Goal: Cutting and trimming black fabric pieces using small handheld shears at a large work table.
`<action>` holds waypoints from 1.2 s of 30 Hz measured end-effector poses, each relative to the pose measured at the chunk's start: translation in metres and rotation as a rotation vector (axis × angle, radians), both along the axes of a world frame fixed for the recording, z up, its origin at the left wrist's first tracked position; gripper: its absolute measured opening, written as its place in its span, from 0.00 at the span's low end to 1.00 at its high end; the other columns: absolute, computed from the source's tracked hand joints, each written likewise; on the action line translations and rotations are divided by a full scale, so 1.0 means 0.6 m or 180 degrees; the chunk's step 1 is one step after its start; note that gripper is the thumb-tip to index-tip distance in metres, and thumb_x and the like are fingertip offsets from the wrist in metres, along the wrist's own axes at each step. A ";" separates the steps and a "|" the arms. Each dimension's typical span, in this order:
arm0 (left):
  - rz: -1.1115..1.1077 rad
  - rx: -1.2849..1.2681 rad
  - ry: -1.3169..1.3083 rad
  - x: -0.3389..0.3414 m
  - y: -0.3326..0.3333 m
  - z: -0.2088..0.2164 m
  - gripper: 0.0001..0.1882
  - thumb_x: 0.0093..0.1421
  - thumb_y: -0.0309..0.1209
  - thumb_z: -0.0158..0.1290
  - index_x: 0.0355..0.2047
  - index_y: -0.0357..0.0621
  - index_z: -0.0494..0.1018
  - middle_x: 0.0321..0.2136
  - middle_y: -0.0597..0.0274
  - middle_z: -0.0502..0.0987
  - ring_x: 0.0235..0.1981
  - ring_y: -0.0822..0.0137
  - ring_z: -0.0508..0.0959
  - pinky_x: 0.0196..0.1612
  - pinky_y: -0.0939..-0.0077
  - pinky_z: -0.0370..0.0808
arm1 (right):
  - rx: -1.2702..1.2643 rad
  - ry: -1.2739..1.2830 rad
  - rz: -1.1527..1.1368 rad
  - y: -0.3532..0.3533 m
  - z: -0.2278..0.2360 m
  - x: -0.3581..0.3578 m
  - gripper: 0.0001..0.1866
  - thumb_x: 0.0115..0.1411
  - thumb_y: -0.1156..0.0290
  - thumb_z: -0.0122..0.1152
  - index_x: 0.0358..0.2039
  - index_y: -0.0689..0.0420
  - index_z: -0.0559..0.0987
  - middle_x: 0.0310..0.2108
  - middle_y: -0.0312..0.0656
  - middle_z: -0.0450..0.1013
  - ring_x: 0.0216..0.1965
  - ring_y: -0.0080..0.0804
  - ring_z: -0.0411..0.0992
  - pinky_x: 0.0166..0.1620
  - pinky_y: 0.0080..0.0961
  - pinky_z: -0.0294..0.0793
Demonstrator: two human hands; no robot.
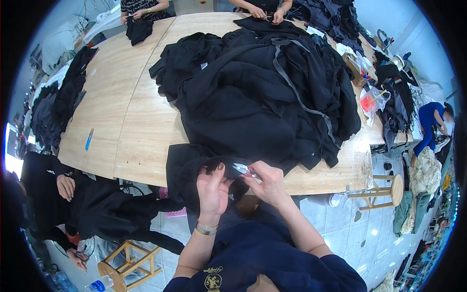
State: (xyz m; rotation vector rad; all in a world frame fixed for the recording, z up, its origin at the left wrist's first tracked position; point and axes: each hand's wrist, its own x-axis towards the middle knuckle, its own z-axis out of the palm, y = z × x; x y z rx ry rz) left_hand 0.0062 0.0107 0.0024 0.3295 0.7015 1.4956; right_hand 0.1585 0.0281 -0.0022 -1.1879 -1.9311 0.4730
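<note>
A wooden table [104, 97] is covered from its middle toward its far edge by a heap of black garments [233, 92], while a navy shirt [272, 263] with gold lettering and emblem is worn at the near edge. Over that edge a black garment [181, 158] is draped, touched by the half-curled left hand [212, 191], whose grip cannot be told; reddish-handled snips [250, 173] are gripped in the right hand [268, 182]. A blue pen [89, 138] is seen near the left edge, and a white label [204, 65], too small to be read, on the heap.

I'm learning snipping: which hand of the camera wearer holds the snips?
The right hand grips the snips; the left hand, with the gold wristband, touches black cloth.
</note>
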 end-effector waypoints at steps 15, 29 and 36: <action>0.0172 -0.0028 0.0272 0.008 -0.002 -0.004 0.15 0.57 0.22 0.53 0.44 0.42 0.63 0.36 0.62 0.72 0.36 0.72 0.75 0.36 0.79 0.76 | -0.1815 0.2028 0.0096 0.007 0.031 -0.018 0.10 0.56 0.77 0.59 0.39 0.61 0.73 0.27 0.30 0.67 0.22 0.12 0.59 0.26 0.11 0.60; 0.0287 0.0154 0.0953 0.007 -0.006 -0.023 0.16 0.58 0.23 0.52 0.45 0.43 0.62 0.35 0.64 0.73 0.34 0.74 0.76 0.33 0.83 0.77 | -0.1324 0.1890 0.0062 0.010 0.018 -0.032 0.05 0.56 0.80 0.56 0.34 0.64 0.75 0.28 0.37 0.75 0.30 0.18 0.72 0.31 0.16 0.70; 0.0333 0.0080 0.0684 0.007 -0.008 -0.023 0.12 0.56 0.21 0.54 0.40 0.39 0.65 0.35 0.62 0.72 0.34 0.73 0.74 0.35 0.80 0.76 | 0.0636 0.0241 0.0178 0.009 0.016 -0.030 0.09 0.45 0.82 0.59 0.29 0.59 0.75 0.19 0.38 0.71 0.17 0.31 0.71 0.22 0.23 0.68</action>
